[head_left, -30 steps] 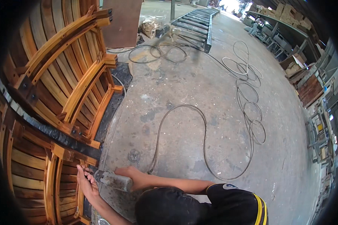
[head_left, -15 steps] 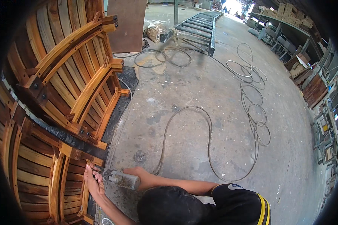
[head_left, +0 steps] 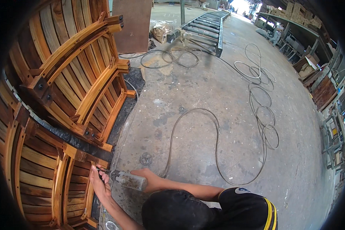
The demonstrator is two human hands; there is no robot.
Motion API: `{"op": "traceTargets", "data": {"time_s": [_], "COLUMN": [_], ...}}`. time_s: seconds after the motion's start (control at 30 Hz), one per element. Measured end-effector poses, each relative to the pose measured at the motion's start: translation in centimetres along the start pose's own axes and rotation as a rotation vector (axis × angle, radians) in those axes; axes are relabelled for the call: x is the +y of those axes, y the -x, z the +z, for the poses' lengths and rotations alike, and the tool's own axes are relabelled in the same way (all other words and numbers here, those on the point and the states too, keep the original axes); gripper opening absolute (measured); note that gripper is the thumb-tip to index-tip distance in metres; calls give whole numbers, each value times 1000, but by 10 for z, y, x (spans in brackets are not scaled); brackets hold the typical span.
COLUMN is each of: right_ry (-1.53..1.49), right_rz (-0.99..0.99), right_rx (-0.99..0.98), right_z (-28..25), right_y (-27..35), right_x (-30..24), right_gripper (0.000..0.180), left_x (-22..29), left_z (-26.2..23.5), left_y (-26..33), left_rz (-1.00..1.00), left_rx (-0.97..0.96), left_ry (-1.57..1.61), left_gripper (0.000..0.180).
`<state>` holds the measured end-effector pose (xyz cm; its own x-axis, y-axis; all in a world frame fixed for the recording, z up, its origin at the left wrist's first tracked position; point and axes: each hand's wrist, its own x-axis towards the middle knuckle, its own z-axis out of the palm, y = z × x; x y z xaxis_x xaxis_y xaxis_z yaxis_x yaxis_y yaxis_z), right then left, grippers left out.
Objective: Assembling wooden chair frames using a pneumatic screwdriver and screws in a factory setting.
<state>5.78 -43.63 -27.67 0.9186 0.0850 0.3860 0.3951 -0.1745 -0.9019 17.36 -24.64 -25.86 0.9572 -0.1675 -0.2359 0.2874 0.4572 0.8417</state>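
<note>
A grey, worn power driver (head_left: pixel 131 180), apparently air-powered, is in my right hand (head_left: pixel 149 179), fingers wrapped round its rear part. Its nose points left at the nearer slatted wooden furniture piece (head_left: pixel 36 159). My left hand (head_left: pixel 100 181) is closed in a pinch by the nose, beside the end of a wooden rail (head_left: pixel 92 158). Between its fingers is a small dark part, perhaps a bit or bolt; I cannot tell which. The tip's contact with the wood is hidden.
A second slatted wooden piece with curved rails (head_left: pixel 86 97) stands beyond the first, on black sheeting (head_left: pixel 136 79). A thin hose (head_left: pixel 217 143) loops across the concrete floor (head_left: pixel 191 153). Farther off are a roller conveyor (head_left: pixel 205 27), a brown board (head_left: pixel 132 27) and loaded shelving (head_left: pixel 295 25) at the right.
The view has shifted slightly, so the scene sits a little farther right. My left fingers have moved a little by the driver's nose, and more of the dark part shows. Both hands remain in place.
</note>
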Motion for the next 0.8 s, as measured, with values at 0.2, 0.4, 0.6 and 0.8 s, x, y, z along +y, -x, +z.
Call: {"op": "traceTargets", "data": {"time_s": [0.2, 0.4, 0.6, 0.8], "right_ry": [37, 34, 137, 553], "right_rz": [-96, 48, 64, -127], "right_rx": [90, -57, -10, -23], "right_z": [2, 5, 17, 0], "right_y": [6, 8, 22, 2], "right_x": [9, 20, 48, 1], "right_gripper": [41, 61, 67, 22], "left_x": [0, 0, -5, 8], "left_z": [2, -2, -6, 23], "left_y": [0, 1, 4, 9], "left_rz": [14, 10, 9, 0], "left_rx": [15, 1, 43, -58], "left_ry": [-48, -77, 9, 24], "left_gripper": [26, 25, 24, 27]}}
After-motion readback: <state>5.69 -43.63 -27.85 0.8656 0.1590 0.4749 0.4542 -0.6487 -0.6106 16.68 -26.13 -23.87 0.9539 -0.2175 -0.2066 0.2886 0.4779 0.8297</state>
